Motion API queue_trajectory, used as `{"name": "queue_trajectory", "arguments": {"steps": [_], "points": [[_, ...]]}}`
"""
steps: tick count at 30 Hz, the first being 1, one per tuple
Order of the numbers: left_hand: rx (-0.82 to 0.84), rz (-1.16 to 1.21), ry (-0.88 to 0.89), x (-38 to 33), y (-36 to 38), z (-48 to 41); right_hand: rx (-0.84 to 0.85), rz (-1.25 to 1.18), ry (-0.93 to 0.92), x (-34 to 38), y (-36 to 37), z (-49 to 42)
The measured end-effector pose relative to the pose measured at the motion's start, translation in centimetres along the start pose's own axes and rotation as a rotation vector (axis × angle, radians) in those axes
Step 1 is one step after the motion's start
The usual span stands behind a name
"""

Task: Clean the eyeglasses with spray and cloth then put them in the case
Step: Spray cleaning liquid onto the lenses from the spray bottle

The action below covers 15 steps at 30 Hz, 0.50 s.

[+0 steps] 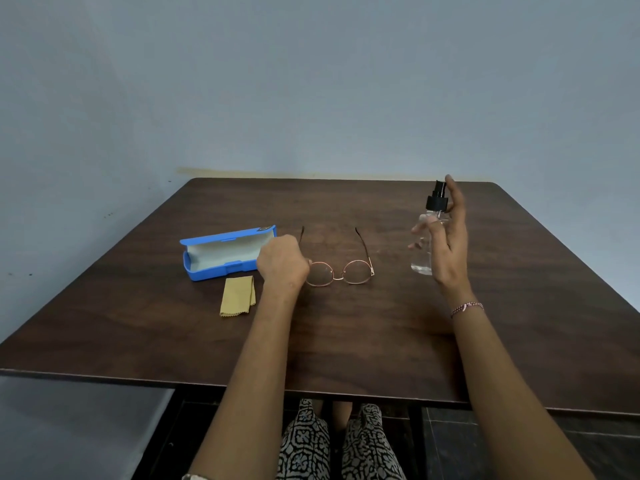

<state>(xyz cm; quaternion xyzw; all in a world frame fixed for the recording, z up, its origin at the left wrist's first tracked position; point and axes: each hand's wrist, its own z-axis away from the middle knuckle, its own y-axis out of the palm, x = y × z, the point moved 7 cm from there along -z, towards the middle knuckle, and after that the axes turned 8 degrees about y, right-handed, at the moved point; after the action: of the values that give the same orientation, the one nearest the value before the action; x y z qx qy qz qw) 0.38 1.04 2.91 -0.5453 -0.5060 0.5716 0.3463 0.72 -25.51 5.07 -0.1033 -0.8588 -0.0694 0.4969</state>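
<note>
From the head view, the person's left hand (pixel 282 263) pinches the left rim of the eyeglasses (pixel 341 270) on the table (pixel 346 341), while the right hand (pixel 446 237) is wrapped around the spray bottle (pixel 427 237), held upright well to the right with a finger on its black pump. To spray well, I'd say lift the frame and aim the nozzle at the lenses. The eyeglasses lie just right of the left grip, long axis side to side, temples open and pointing away, with the open blue case (pixel 225 252) and yellow cloth (pixel 238 296) just left of it.

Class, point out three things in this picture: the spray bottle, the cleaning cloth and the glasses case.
spray bottle (pixel 423 261): head view, on its clear lower body.
cleaning cloth (pixel 237 295): head view, on the middle of the folded yellow fabric.
glasses case (pixel 221 253): head view, on the pale lining inside the open blue shell.
</note>
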Motion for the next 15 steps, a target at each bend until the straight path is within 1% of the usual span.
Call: {"name": "queue_trajectory", "arguments": {"steps": [3, 6, 12, 15], "points": [[0.056, 0.094, -0.034, 0.6, 1.1, 0.0, -0.002, 0.005, 0.038, -0.4, 0.0, -0.1], [0.102, 0.267, -0.081, 0.9, 2.1, -0.2, 0.001, 0.019, 0.008, 0.1, 0.0, 0.2], [0.246, 0.810, -0.210, 0.8, 4.4, -0.6, 0.015, 0.044, 0.052, 0.2, 0.2, 0.3], [0.245, 1.004, -0.218, 0.4, 5.0, -1.0, 0.065, 0.048, 0.061, 0.7, 0.4, 0.3]]}}
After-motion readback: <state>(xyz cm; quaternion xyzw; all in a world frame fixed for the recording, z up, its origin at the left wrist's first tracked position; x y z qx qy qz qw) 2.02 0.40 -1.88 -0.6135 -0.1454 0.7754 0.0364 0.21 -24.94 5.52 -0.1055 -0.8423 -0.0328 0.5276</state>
